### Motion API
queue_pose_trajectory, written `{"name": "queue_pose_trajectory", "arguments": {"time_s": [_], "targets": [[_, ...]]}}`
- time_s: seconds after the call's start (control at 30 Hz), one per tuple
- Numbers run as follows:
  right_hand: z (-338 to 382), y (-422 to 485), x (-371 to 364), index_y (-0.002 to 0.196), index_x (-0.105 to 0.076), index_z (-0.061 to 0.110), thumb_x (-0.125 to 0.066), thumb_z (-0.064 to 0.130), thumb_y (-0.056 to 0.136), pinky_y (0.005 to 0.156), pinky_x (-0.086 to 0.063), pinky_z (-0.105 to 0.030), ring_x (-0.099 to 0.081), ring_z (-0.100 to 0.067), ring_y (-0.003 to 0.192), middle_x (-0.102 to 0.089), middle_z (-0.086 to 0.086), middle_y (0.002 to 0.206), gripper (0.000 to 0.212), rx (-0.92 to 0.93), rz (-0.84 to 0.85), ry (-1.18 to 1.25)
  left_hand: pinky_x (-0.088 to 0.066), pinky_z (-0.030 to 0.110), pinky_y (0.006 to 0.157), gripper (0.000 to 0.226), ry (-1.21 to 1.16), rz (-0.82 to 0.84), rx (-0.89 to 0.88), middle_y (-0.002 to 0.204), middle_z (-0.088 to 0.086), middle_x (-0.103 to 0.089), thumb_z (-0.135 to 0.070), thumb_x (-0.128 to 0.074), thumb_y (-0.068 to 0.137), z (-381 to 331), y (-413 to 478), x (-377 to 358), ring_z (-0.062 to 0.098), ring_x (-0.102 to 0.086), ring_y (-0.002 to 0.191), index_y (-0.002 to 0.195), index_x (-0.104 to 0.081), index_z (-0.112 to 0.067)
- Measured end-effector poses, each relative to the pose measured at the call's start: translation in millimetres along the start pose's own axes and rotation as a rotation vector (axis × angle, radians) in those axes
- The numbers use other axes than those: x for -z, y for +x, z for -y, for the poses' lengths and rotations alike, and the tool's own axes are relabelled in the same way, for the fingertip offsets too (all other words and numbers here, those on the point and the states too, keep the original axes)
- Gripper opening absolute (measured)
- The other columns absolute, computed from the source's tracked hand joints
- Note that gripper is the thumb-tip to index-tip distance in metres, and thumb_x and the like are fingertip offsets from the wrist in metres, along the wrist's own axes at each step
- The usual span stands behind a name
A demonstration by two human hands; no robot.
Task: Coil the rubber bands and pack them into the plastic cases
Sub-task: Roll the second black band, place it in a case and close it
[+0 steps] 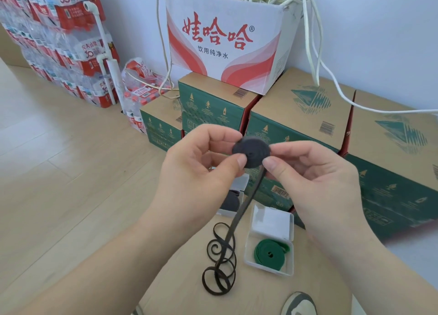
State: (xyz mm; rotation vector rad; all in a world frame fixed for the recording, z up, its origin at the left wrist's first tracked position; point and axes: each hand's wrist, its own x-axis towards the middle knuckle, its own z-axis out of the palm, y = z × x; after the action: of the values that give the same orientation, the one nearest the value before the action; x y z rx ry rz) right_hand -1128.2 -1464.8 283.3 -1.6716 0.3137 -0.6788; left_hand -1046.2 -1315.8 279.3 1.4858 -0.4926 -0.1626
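Observation:
A black rubber band [251, 151] is wound into a flat disc held up in front of me. My left hand [203, 163] pinches its left edge and my right hand [315, 172] pinches its right edge. The band's loose tail [220, 262] hangs down from the disc and lies in curls on the cardboard surface below. To the right of the tail stands an open clear plastic case [265, 265] holding a coiled green band [270, 252]. A second clear case [233, 211] with a dark coil in it sits behind my left hand, partly hidden.
Green and brown cartons [296, 115] stand stacked behind the work surface, with a white and red box [225, 42] of cream cords on top. Shrink-wrapped water bottles [59, 44] are piled at the left wall. A shoe [299, 304] shows at the bottom edge.

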Motion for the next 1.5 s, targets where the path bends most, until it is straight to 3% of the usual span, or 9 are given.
{"name": "queue_pose_trajectory", "arguments": {"time_s": [0.27, 0.37, 0.43, 0.67, 0.77, 0.9, 1.13, 1.27, 1.5], "targets": [[-2.1, -3.2, -1.5, 0.092, -0.073, 0.012, -0.075, -0.006, 0.085, 0.079, -0.061, -0.025, -0.076, -0.018, 0.087, -0.08, -0.001, 0.091, 0.02, -0.024, -0.002, 0.04, -0.063, 0.05, 0.079, 0.02, -0.004, 0.018, 0.014, 0.088, 0.001, -0.077, -0.005, -0.076, 0.09, 6.3, -5.7, -5.2, 0.025, -0.077, 0.08, 0.084, -0.068, -0.021], [-5.5, -0.8, 2.9, 0.092, -0.074, 0.019, -0.07, -0.006, 0.09, 0.078, -0.06, -0.023, -0.073, -0.012, 0.087, -0.077, 0.005, 0.091, 0.026, 0.067, 0.019, -0.129, -0.061, 0.031, 0.074, 0.014, 0.231, 0.034, -0.075, 0.095, -0.005, -0.075, -0.012, -0.078, 0.088, 8.5, -3.8, -2.5, 0.012, -0.073, 0.083, 0.078, -0.069, -0.018], [-7.6, 0.2, 5.7, 0.093, -0.074, 0.018, -0.067, -0.008, 0.091, 0.081, -0.06, -0.029, -0.07, -0.016, 0.092, -0.074, 0.005, 0.091, 0.027, 0.156, 0.07, -0.221, -0.058, 0.02, 0.073, 0.015, 0.275, 0.023, -0.108, 0.098, -0.01, -0.072, -0.01, -0.08, 0.086, 6.5, -2.5, -2.2, 0.007, -0.071, 0.09, 0.086, -0.069, -0.02], [-12.5, 0.9, 6.3, 0.093, -0.075, 0.008, -0.064, -0.017, 0.088, 0.085, -0.053, -0.025, -0.065, -0.014, 0.097, -0.069, 0.0, 0.095, 0.027, 0.395, 0.161, -0.4, -0.062, 0.031, 0.078, 0.029, 0.35, 0.165, -0.194, 0.094, -0.012, -0.072, -0.003, -0.076, 0.087, 7.6, -3.6, 0.2, 0.013, -0.071, 0.093, 0.104, -0.07, -0.026], [-10.8, -2.2, 5.7, 0.092, -0.077, 0.014, -0.07, -0.01, 0.087, 0.08, -0.054, -0.021, -0.068, -0.015, 0.092, -0.073, 0.006, 0.092, 0.026, 0.323, 0.114, -0.342, -0.062, 0.027, 0.078, 0.036, 0.364, 0.182, -0.148, 0.095, -0.012, -0.073, -0.002, -0.074, 0.088, 8.3, -2.5, 2.5, 0.011, -0.071, 0.093, 0.114, -0.07, -0.026], [-4.5, -4.6, 0.5, 0.092, -0.078, 0.021, -0.079, -0.003, 0.083, 0.076, -0.059, -0.019, -0.074, -0.009, 0.083, -0.078, 0.011, 0.087, 0.026, 0.102, 0.035, -0.179, -0.061, 0.022, 0.073, 0.033, 0.304, 0.103, -0.141, 0.089, -0.014, -0.073, 0.003, -0.072, 0.088, 4.8, -0.7, 1.7, 0.007, -0.071, 0.086, 0.1, -0.071, -0.028], [0.0, -4.9, -5.5, 0.097, -0.076, 0.02, -0.07, -0.008, 0.089, 0.077, -0.059, -0.02, -0.076, -0.011, 0.087, -0.081, 0.004, 0.091, 0.03, -0.052, 0.019, 0.079, -0.064, 0.041, 0.082, 0.022, -0.097, 0.026, 0.079, 0.088, 0.004, -0.076, 0.005, -0.071, 0.09, 2.3, -2.4, -3.8, 0.023, -0.077, 0.085, 0.093, -0.07, -0.016], [-8.9, -4.0, -1.7, 0.096, -0.077, 0.03, -0.062, -0.005, 0.096, 0.087, -0.06, -0.033, -0.072, -0.012, 0.093, -0.078, 0.009, 0.094, 0.038, 0.052, 0.021, -0.182, -0.063, 0.036, 0.078, 0.016, 0.325, 0.068, -0.055, 0.089, -0.008, -0.073, -0.011, -0.08, 0.085, 9.2, -2.0, -0.4, 0.008, -0.072, 0.087, 0.088, -0.07, -0.024], [-10.2, -5.3, -0.9, 0.1, -0.08, 0.018, -0.063, -0.008, 0.094, 0.084, -0.052, -0.02, -0.067, -0.015, 0.096, -0.07, 0.001, 0.095, 0.031, 0.32, 0.152, -0.359, -0.061, 0.025, 0.076, 0.036, 0.355, 0.147, -0.139, 0.092, -0.014, -0.073, 0.004, -0.072, 0.086, 8.3, -6.5, -1.9, 0.01, -0.072, 0.089, 0.106, -0.068, -0.026]]}}
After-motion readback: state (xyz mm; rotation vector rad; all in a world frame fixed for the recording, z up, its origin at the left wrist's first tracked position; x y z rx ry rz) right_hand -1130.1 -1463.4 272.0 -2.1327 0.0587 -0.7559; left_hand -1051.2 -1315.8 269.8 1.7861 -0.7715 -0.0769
